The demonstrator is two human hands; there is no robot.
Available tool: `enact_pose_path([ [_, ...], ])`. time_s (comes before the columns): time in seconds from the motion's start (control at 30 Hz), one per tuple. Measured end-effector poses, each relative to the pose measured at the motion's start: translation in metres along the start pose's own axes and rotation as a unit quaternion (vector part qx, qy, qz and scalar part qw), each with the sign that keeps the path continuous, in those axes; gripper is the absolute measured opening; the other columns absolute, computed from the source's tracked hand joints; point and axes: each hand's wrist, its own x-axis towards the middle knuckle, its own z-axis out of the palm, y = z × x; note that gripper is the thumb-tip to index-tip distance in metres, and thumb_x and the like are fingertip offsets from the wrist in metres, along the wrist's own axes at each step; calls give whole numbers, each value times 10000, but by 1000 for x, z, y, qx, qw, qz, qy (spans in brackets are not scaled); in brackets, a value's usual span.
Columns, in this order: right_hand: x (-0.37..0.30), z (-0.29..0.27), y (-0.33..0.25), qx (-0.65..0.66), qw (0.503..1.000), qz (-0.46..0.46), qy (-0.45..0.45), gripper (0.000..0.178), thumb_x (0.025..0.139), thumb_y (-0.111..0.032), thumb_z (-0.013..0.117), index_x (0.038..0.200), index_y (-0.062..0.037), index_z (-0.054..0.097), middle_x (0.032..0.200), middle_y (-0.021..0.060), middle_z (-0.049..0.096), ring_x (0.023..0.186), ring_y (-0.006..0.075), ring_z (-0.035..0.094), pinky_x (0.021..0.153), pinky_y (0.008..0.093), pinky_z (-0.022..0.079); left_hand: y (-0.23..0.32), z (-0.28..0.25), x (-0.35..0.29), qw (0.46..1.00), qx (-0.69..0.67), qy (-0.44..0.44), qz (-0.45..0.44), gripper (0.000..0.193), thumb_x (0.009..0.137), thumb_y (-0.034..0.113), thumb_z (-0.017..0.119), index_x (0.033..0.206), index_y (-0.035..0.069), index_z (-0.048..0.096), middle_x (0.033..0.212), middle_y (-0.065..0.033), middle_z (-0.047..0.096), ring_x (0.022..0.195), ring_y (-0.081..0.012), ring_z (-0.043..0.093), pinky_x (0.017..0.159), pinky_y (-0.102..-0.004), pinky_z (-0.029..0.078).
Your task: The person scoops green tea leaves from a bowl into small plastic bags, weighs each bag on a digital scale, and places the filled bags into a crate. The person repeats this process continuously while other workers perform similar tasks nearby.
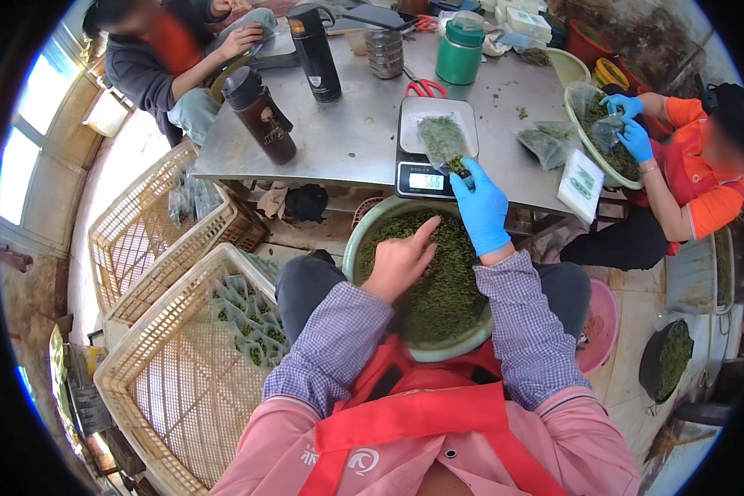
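Observation:
A green basin (354, 241) full of dried green leaves rests on my lap. My bare left hand (398, 263) lies on the leaves, fingers loosely curled, index finger pointing up. My right hand (480, 208), in a blue glove, reaches to the digital scale (436, 147) on the metal table (339, 132) and pinches the lower end of a clear bag of leaves (443, 140) lying on the scale's white pan.
Cream plastic crates (174, 372) with several filled bags stand at my left. A brown flask (260, 116), black flask (315, 51), green jar (460, 50) and red scissors (426, 87) sit on the table. A person at right, blue-gloved, fills bags over a basin (591, 140). Another person sits at far left.

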Motion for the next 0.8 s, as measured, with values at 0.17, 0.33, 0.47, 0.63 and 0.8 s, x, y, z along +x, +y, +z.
enact_pose_path([
  [0.17, 17, 24, 19, -115, 993, -18, 21, 419, 845, -305, 618, 1205, -104, 544, 715, 117, 630, 630, 328, 611, 563, 424, 466, 2, 13, 42, 986, 147, 22, 76, 676, 792, 148, 594, 1404, 57, 322, 602, -74, 586, 486, -259, 581, 452, -381, 456],
  [0.33, 28, 25, 16, -81, 997, -10, 16, 291, 850, -242, 591, 1100, -94, 568, 743, 149, 638, 681, 362, 619, 579, 440, 468, 1, 9, 93, 955, 285, 2, 85, 746, 711, 95, 614, 1401, 15, 342, 548, -19, 569, 450, -166, 574, 404, -321, 423],
  [0.47, 33, 26, 28, -82, 996, -16, 26, 205, 849, -230, 589, 960, -57, 584, 756, 166, 639, 704, 381, 614, 593, 442, 474, 1, 11, 111, 937, 337, -22, 87, 618, 754, 105, 584, 1353, 68, 435, 535, 8, 581, 468, -169, 597, 431, -315, 440],
  [0.63, 36, 4, 15, -51, 997, -52, -33, 170, 813, -211, 613, 876, -54, 597, 713, 172, 632, 607, 350, 606, 553, 421, 476, -12, 3, 125, 933, 331, 19, 141, 502, 775, 117, 566, 1274, 90, 518, 548, -5, 600, 491, -175, 616, 473, -309, 462],
  [0.8, 8, -29, 9, 296, 934, 131, -153, 124, 800, -78, 623, 898, -7, 601, 676, 89, 632, 510, 166, 581, 474, 276, 460, -12, 4, 126, 935, 339, -14, 106, 519, 760, 112, 575, 1276, 104, 516, 565, -16, 605, 506, -188, 618, 469, -319, 454],
])
